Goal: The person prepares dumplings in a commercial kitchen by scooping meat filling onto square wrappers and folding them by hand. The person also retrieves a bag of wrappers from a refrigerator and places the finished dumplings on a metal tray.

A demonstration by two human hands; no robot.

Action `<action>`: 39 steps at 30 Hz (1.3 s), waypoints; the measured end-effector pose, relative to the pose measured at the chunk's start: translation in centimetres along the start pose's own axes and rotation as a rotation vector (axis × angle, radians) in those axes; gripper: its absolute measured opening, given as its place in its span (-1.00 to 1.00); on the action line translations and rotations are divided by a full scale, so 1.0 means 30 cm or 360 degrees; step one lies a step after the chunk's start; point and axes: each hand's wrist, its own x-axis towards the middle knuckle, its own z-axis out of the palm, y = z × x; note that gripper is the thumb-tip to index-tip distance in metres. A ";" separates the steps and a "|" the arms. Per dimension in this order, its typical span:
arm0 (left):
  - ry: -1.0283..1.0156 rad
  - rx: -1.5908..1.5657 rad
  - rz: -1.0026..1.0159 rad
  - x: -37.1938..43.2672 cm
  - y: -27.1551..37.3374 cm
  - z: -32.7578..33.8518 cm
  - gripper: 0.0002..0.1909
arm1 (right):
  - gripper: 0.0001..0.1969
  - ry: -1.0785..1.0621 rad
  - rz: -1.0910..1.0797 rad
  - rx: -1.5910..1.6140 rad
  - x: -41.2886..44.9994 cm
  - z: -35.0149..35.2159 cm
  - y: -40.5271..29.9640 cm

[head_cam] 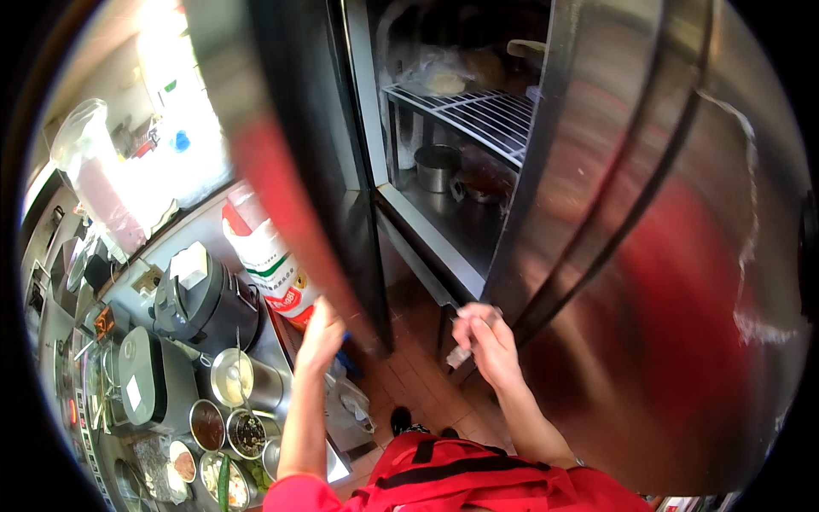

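A steel refrigerator stands before me with two doors ajar. My left hand (324, 329) is at the lower edge of the left door (320, 211); its fingers are curled, and what they grip is hidden. My right hand (486, 339) is curled beside the edge of the right door (614, 307), with a small pale object (458, 356) at its fingers. Whether it grips this object or the door is unclear. Inside, a white wire shelf (486, 121) bears a plastic-wrapped pale item (446, 81). Below it are a steel pot (437, 168) and a bowl (484, 189) with reddish contents.
At left, a counter holds a dark electric cooker (208, 304), a lidded bin (157, 377), a steel pot with a ladle (256, 381), and several containers of sauces and cut food. A printed sack (275, 262) stands behind. My feet are on the tiled floor (409, 377).
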 end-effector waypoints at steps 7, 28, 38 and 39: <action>0.0531 -0.0077 -0.0287 -0.081 -0.189 -0.433 -0.54 | -0.80 -0.0259 -0.0145 0.0319 0.740 0.365 -0.055; 0.0557 0.0497 -0.0893 0.001 -0.202 -0.572 -0.51 | -0.65 0.0522 -0.0411 -0.2672 1.968 0.025 -0.445; 0.0516 0.0443 -0.0784 -0.030 -0.202 -0.572 -0.55 | -0.79 0.0359 -0.0536 -0.1588 1.872 0.055 -0.526; 0.0513 0.0447 -0.0785 -0.035 -0.203 -0.570 -0.55 | -0.79 0.0369 -0.0524 -0.1579 1.840 0.067 -0.508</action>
